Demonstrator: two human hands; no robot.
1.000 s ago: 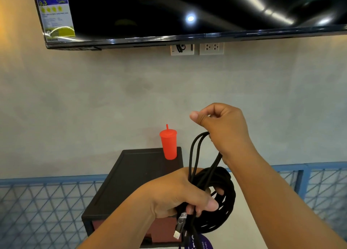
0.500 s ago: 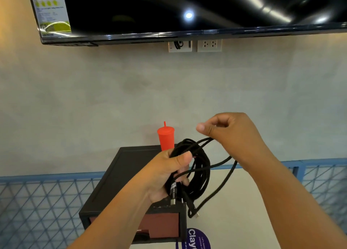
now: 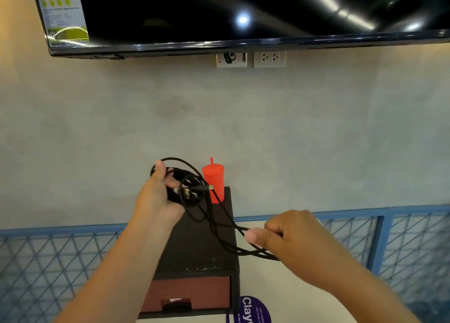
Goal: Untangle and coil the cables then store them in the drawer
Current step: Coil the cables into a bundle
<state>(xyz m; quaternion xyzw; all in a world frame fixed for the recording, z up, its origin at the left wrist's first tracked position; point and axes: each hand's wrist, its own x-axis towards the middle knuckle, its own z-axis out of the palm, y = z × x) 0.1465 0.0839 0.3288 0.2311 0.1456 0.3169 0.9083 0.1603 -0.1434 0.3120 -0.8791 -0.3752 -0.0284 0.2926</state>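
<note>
The single camera is riding on the person's head, looking forward and a little down, with both forearms reaching in from the bottom edge. That is putting the left hand (image 3: 158, 196), the right hand (image 3: 292, 235) and the cables (image 3: 192, 198) close to the lens in the lower middle. It is facing the grey wall (image 3: 316, 140) almost square on, its wide angle catching the television (image 3: 219, 5) along the top and the blue mesh railing (image 3: 48, 261) across the bottom. The black cabinet (image 3: 194, 254) is sitting just below the hands, its drawer (image 3: 190, 291) facing the wearer.
</note>
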